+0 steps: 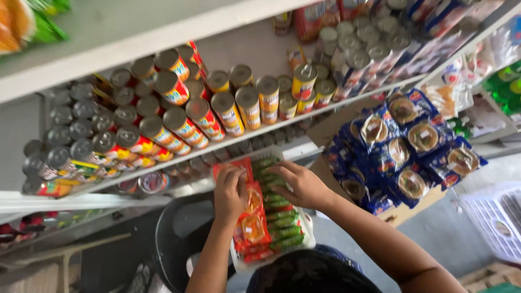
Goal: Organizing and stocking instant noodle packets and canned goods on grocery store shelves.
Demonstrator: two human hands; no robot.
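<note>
Dark hair (317,271) fills the bottom edge, closest to the lens, with two bare forearms reaching away from it. Beyond the hair sits a white tray (305,227) packed with snack packets in two rows: red-and-orange packets (251,225) on the left side and green packets (282,220) on the right. Resting palm-down on the red-and-orange row, the left hand (230,191) has its fingers curled over the top of one packet; whether it truly pinches that packet or only presses on it cannot be told. Beside it, the right hand (299,183) lies flat over the green row, fingers spread and touching the packets, not closed around any of them. Left of the tray, lower down, a dark round bin (169,239) stands on the floor. To the right, a cardboard box (401,212) holds blue packs of round biscuits (412,154), and a white crate (496,217) sits at the far right. Farther off, a white shelf (163,35) carries rows of cans (190,116), silver-topped with red and yellow labels, running up toward more cans and packets at the top.
</note>
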